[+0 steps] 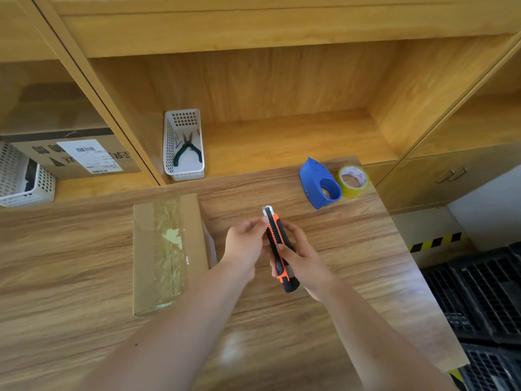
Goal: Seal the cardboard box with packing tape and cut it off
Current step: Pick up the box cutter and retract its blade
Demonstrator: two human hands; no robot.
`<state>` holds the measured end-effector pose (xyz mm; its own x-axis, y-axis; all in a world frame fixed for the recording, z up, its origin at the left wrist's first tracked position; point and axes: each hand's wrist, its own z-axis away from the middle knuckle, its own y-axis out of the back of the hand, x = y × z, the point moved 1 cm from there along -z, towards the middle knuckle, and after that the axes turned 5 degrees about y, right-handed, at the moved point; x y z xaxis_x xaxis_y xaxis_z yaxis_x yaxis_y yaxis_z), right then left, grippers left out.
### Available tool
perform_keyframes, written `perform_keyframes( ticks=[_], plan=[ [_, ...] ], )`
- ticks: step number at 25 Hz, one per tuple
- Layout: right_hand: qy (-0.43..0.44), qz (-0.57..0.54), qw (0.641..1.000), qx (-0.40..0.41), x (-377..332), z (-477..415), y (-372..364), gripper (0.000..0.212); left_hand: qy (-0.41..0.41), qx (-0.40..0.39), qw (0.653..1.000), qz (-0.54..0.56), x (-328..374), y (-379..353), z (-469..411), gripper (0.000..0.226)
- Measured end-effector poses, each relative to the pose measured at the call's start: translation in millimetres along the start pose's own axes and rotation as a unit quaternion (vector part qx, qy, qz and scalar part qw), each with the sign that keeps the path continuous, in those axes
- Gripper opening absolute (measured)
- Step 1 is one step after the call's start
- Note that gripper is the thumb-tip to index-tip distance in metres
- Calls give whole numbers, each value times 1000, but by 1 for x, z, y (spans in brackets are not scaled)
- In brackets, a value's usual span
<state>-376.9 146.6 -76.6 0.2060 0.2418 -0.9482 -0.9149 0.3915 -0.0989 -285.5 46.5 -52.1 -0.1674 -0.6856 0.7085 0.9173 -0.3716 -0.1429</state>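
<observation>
A flat cardboard box (146, 255) lies on the wooden table, left of centre, with clear tape running lengthwise over its top seam. To its right I hold an orange and black utility knife (277, 244) above the table, its metal tip pointing away from me. My right hand (303, 261) grips the knife's handle, thumb on the orange side. The fingers of my left hand (246, 242) pinch the knife near its blade end. A blue tape dispenser (320, 183) and a roll of clear tape (353, 180) sit at the table's far right.
A white basket (184, 170) with green-handled pliers stands on the shelf behind the box. Another white basket (25, 179) and a labelled carton (76, 155) occupy the left shelf. Black crates (479, 300) stand on the floor past the table's right edge.
</observation>
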Motion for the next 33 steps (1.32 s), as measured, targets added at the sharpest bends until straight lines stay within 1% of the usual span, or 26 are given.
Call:
perform_keyframes(
  ticks=[4, 7, 12, 19, 21, 23, 24, 28, 31, 33],
  plan=[
    [-16, -72, 995, -67, -5, -18, 14, 54, 6, 22, 1000, 1, 11, -7, -17, 17],
    [-26, -97, 990, -101, -7, -30, 21, 59, 0, 35, 999, -8, 17, -13, -29, 18],
    [-32, -120, 984, -131, -7, -48, 31, 70, 8, 49, 999, -9, 26, -20, -48, 13],
    [-39, -154, 975, -153, 0, -72, 42, 86, 32, 56, 997, -35, 37, -33, -69, 21],
    [-46, -155, 975, -152, 2, -76, 47, 88, 39, 80, 996, -12, 42, -34, -77, 21],
    [-56, -180, 973, -130, 4, -80, 55, 85, 35, 96, 995, 13, 47, -33, -89, 17],
    [-58, -202, 971, -117, 6, -82, 61, 82, 31, 94, 995, 8, 47, -32, -94, 16],
    [-63, -276, 952, -113, 7, -93, 77, 71, 45, 65, 997, -16, 40, -42, -104, 17],
    [-80, -262, 957, -98, 8, -101, 78, 56, 59, 31, 997, -35, 37, -54, -108, 19],
    [-86, -253, 960, -86, 7, -105, 78, 51, 58, 16, 997, -49, 36, -61, -111, 18]
  ],
)
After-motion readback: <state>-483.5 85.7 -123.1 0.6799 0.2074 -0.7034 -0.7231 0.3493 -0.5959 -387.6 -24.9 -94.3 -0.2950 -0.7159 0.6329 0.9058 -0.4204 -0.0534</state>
